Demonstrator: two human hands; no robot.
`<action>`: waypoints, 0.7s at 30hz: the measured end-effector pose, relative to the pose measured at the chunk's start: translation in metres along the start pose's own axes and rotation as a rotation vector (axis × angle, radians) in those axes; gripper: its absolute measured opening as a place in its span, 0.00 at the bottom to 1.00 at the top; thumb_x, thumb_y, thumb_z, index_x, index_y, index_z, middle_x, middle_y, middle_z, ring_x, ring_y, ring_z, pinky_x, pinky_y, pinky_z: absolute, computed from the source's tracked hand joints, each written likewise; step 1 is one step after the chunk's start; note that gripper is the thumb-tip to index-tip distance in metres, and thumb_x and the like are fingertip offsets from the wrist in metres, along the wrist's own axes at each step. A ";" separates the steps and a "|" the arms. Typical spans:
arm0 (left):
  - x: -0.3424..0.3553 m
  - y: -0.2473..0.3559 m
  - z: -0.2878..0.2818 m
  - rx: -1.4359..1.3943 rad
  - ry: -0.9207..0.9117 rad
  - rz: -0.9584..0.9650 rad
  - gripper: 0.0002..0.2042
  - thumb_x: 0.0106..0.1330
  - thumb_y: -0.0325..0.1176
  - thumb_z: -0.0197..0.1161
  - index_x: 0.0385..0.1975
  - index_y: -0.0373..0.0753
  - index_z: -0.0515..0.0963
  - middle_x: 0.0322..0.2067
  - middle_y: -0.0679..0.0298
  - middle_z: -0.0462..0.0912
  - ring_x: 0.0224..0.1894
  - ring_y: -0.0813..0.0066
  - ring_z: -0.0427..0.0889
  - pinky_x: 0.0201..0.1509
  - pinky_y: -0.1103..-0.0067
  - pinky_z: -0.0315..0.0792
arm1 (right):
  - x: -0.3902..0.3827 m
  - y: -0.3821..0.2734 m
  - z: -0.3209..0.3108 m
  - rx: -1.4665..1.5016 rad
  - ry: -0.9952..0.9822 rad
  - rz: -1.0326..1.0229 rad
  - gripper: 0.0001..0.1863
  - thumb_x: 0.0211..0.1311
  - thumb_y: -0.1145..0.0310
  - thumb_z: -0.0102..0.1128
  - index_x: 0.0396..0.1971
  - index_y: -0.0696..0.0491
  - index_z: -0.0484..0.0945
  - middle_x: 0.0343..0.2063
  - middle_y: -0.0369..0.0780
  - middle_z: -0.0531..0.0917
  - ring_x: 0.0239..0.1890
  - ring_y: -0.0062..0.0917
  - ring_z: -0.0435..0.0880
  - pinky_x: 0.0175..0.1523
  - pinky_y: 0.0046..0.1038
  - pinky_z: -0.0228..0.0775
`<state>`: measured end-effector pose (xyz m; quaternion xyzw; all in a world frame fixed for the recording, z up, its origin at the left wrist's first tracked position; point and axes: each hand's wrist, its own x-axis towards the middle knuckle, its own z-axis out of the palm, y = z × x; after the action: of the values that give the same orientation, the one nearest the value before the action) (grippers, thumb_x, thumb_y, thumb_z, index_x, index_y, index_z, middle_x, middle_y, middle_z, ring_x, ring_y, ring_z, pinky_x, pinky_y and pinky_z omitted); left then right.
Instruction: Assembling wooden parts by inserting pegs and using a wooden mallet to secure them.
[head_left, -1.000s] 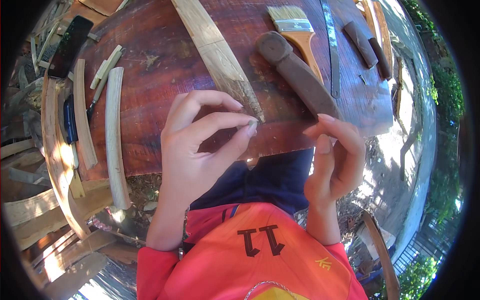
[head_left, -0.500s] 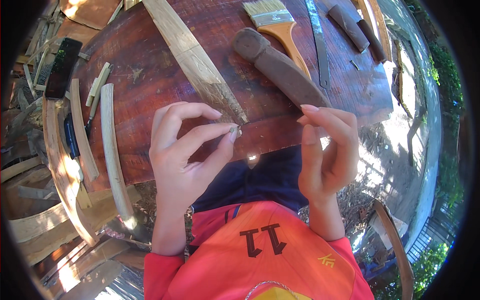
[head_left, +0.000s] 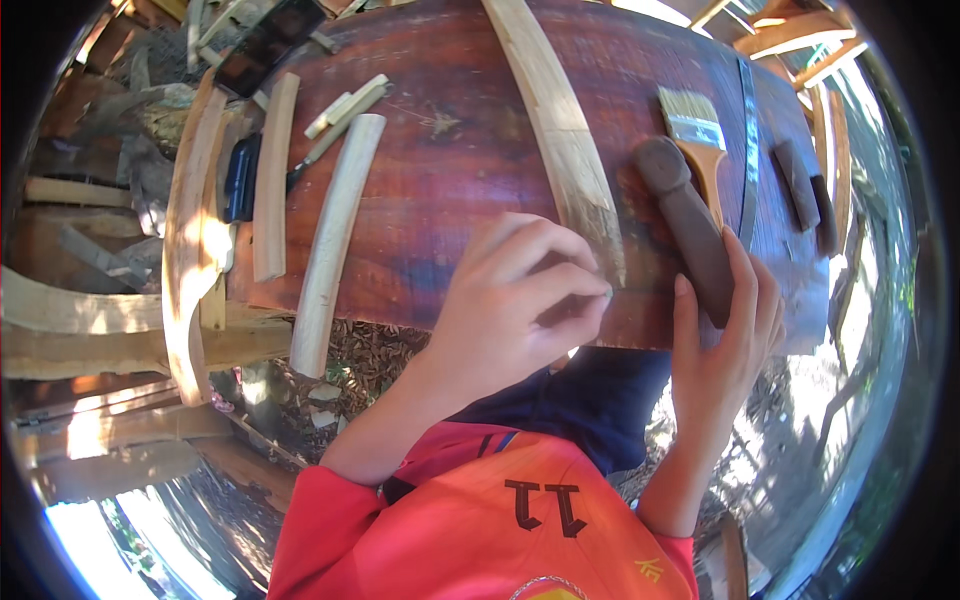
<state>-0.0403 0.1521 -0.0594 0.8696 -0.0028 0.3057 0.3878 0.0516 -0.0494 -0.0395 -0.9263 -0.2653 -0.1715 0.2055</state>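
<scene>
My left hand [head_left: 525, 305] is pinched, with a tiny bit at its fingertips, too small to make out, just below the lower tip of a long pale wood strip [head_left: 545, 115]. My right hand [head_left: 720, 340] has thumb and forefinger apart around the lower end of a brown, knob-headed bar [head_left: 688, 225], apparently touching it. A flat wide brush [head_left: 703, 155] with pale bristles and a wooden handle lies beside the bar, and a flat dark metal strip [head_left: 748, 150] lies to its right. All rest on a reddish-brown wooden tabletop [head_left: 440, 220].
At the left lie wooden strips [head_left: 330, 240], a black phone [head_left: 265, 50], a dark-blue handled object [head_left: 240, 180] and a thin tool among small sticks [head_left: 340, 130]. Two short dark cylinders [head_left: 800, 185] sit at the right. Loose timber [head_left: 100, 330] surrounds the left side.
The view has swung, shifting the table's things rightward. My left hand remains pinched and sits further right; my right hand has moved onto the brown bar's end, its fingers more stretched.
</scene>
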 end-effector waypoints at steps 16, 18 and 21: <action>-0.004 -0.006 0.003 -0.037 0.008 0.004 0.09 0.54 0.29 0.81 0.32 0.46 0.88 0.40 0.73 0.85 0.48 0.67 0.81 0.55 0.68 0.72 | -0.006 0.020 -0.020 0.212 -0.018 -0.024 0.25 0.69 0.62 0.70 0.61 0.57 0.78 0.52 0.47 0.82 0.55 0.45 0.81 0.62 0.43 0.69; -0.003 -0.007 0.003 -0.048 0.002 0.000 0.09 0.54 0.30 0.81 0.32 0.46 0.88 0.40 0.74 0.85 0.48 0.68 0.81 0.55 0.68 0.71 | -0.024 0.026 -0.032 0.486 -0.043 0.165 0.29 0.64 0.63 0.72 0.61 0.60 0.77 0.52 0.51 0.83 0.52 0.47 0.82 0.61 0.43 0.72; -0.003 -0.007 0.002 -0.051 0.001 0.002 0.09 0.54 0.30 0.81 0.32 0.46 0.88 0.40 0.73 0.85 0.48 0.67 0.81 0.55 0.68 0.71 | -0.039 0.040 -0.042 0.450 -0.126 0.015 0.33 0.57 0.62 0.75 0.60 0.61 0.78 0.48 0.51 0.86 0.45 0.46 0.86 0.55 0.41 0.77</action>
<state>-0.0404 0.1553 -0.0669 0.8593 -0.0112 0.3064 0.4093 0.0343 -0.1162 -0.0319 -0.8679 -0.3024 -0.0484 0.3910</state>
